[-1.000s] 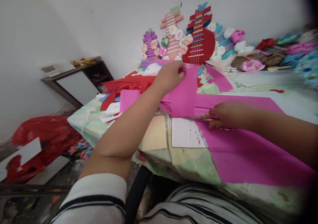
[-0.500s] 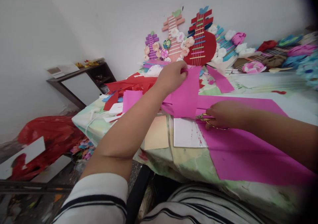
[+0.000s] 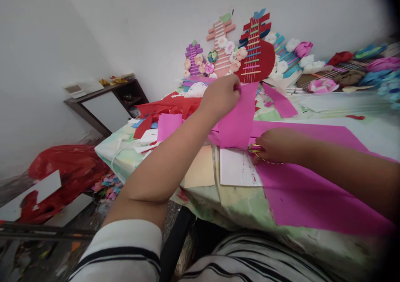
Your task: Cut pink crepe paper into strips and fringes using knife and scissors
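Observation:
My left hand [image 3: 223,93] pinches the top edge of a bright pink sheet [image 3: 239,123], which hangs from it with its lower edge near the table. Scissors with gold handles [image 3: 258,149] are gripped in my right hand [image 3: 275,145]. Their blades lie at the lower right edge of the raised sheet and are mostly hidden by it. Beneath my right hand and forearm spreads a large magenta sheet [image 3: 300,196]. A white pad with red marks [image 3: 237,171] and a tan sheet [image 3: 200,169] lie just in front of the raised piece.
Paper lutes, among them a red one [image 3: 262,61], lean against the wall with crumpled paper flowers. Red scraps [image 3: 175,104] and a pink strip [image 3: 281,100] lie farther back on the floral tablecloth [image 3: 115,146]. Left of the table stand a dark cabinet [image 3: 106,107] and a red plastic bag [image 3: 65,161].
The view has shifted slightly, so most things sit a little farther right. The scissors have moved slightly closer in along the lower edge of the raised pink sheet. Both hands keep their holds.

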The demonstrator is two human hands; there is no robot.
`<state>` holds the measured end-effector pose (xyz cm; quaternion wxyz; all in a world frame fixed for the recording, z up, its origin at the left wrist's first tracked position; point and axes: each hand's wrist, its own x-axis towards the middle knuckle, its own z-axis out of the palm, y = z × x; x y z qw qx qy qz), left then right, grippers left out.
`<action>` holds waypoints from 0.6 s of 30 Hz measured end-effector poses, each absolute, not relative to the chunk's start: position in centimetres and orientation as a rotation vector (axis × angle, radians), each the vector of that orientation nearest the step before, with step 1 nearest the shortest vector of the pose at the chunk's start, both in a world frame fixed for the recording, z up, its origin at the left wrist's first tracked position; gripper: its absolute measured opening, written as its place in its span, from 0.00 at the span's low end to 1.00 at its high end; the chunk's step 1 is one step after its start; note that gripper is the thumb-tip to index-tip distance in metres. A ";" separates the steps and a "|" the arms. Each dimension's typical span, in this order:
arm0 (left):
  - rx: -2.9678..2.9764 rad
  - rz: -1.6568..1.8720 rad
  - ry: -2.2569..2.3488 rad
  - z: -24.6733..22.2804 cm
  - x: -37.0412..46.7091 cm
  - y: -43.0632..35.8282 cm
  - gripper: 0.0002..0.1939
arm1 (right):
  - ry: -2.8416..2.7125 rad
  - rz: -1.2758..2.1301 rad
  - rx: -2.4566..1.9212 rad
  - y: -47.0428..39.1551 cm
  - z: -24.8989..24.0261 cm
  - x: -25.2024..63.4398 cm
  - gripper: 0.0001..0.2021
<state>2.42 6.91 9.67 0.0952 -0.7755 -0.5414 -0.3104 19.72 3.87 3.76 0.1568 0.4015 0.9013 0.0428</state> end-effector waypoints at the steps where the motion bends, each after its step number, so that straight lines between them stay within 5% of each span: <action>1: -2.298 -0.929 -1.615 9.7 2.4 6.8 0.06 | 2.570 0.111 1.163 3.9 3.7 19.8 0.18; 9: -2.260 -0.934 -1.689 10.2 2.2 6.2 0.06 | 2.675 0.047 1.126 3.6 3.5 19.5 0.29; 18: -2.266 -0.932 -1.739 10.4 2.1 6.3 0.04 | 2.640 0.032 1.175 4.0 3.1 19.1 0.23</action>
